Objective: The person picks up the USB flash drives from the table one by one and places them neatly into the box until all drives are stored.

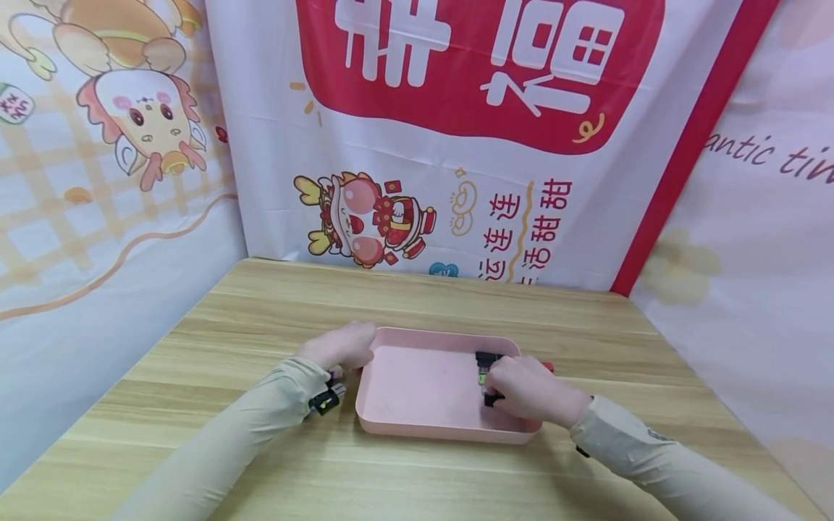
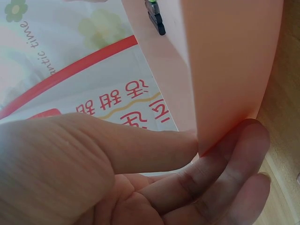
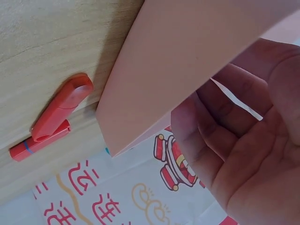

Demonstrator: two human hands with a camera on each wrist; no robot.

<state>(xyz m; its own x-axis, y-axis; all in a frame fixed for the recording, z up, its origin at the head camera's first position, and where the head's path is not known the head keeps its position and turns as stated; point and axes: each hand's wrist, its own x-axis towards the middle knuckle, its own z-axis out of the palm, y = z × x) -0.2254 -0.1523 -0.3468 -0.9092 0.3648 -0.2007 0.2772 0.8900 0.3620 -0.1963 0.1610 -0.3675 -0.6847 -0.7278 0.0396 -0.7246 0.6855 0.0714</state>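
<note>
A shallow pink tray sits on the table. My left hand pinches its far left corner, thumb inside the wall and fingers outside, as the left wrist view shows. My right hand reaches over the right wall, fingers curled down into the tray. Under those fingers lies a slim item with black ends and a green label; its black end also shows in the left wrist view. The right fingertips are hidden behind the tray wall in the right wrist view, and I cannot tell whether they grip the item.
Outside the tray's right wall, a red capped pen-like piece lies across another red stick with a blue band. The wooden table meets a printed cloth backdrop at the back and sides.
</note>
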